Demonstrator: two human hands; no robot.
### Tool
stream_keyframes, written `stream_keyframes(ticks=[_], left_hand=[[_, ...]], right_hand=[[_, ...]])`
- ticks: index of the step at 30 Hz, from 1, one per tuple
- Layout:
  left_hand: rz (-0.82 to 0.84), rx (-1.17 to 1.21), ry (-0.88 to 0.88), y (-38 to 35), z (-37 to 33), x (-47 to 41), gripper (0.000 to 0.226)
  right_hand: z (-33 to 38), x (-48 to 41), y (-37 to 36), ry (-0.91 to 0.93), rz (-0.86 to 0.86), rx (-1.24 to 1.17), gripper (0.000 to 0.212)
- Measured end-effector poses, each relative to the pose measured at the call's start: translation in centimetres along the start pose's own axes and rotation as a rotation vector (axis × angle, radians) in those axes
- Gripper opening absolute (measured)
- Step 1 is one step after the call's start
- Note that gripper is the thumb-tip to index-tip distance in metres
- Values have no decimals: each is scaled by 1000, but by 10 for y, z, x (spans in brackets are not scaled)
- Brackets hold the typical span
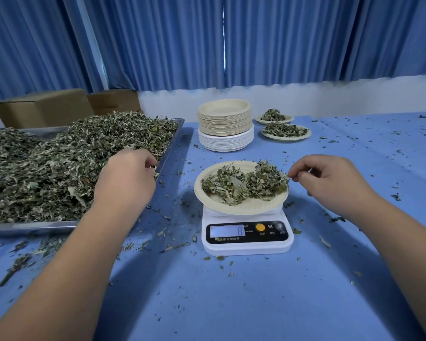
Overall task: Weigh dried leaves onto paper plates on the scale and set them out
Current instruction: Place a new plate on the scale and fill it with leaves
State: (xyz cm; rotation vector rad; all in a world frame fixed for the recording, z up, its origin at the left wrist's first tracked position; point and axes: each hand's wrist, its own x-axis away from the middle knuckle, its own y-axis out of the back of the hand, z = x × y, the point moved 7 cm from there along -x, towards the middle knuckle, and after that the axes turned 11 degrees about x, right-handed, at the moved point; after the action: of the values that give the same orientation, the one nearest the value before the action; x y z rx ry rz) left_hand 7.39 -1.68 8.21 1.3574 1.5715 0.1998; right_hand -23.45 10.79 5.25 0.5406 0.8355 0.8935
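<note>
Paper plate [241, 209] on the scale [247, 246] lies between our hands, nearer the right hand [330, 180] pinching a leaf [287, 178] at its rim; our left hand [126, 178] grips tray leaves [47, 173]

A cream paper plate [241, 208] sits a little tilted on the white digital scale [247, 242] in front of me, carrying two mounds of grey-green dried leaves [244, 184]. The loose leaf heap [59, 163] lies piled at my left. Beyond, the stack of plates [224, 119] stands beside two filled plates [284, 137] [273, 122].
</note>
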Motion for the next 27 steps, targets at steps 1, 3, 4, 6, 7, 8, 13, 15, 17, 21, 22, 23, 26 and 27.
stream_keyframes(ticks=[1, 3, 4, 6, 7, 8, 13, 15, 17, 21, 22, 23, 26, 27], left_hand=[[13, -29, 6, -1, 3, 0, 18], [24, -73, 0, -2, 6, 0, 14], [19, -70, -14, -3, 4, 1, 14], [-8, -25, -47, -3, -1, 3, 18], [-19, 10, -73, -4, -6, 4, 21], [-20, 51, -106, -6, -10, 6, 24], [90, 307, -325, -16, -51, 21, 13], [160, 349, -403, -18, -70, 26, 4], [228, 354, -462, -22, -87, 27, 4], [358, 329, -515, -34, -123, 17, 15], [420, 302, -522, -41, -132, 13, 20], [490, 269, -524, -49, -141, 10, 23], [690, 175, -500, -72, -161, 2, 34], [742, 146, -494, -80, -165, 0, 38]], right_hand=[[0, 0, 0, -1, 1, 3, 36], [0, 0, 0, -9, 2, 1, 36], [0, 1, 0, -12, 1, -2, 36], [0, 1, -1, -13, 3, 0, 36], [0, 0, 0, -14, 4, 3, 36], [0, 0, -1, -16, 5, 4, 36], [-2, -1, -2, -19, 2, -22, 37], [-2, -2, -2, -23, 11, -26, 36], [-3, -2, -2, -25, 16, -29, 35], [-1, -2, -2, -17, 14, -26, 35], [-1, -2, -2, -16, 13, -24, 35], [-2, -2, -1, -16, 10, -21, 34], [-3, -3, 2, -16, -12, -29, 33], [-3, -3, 3, -17, -17, -38, 33]])
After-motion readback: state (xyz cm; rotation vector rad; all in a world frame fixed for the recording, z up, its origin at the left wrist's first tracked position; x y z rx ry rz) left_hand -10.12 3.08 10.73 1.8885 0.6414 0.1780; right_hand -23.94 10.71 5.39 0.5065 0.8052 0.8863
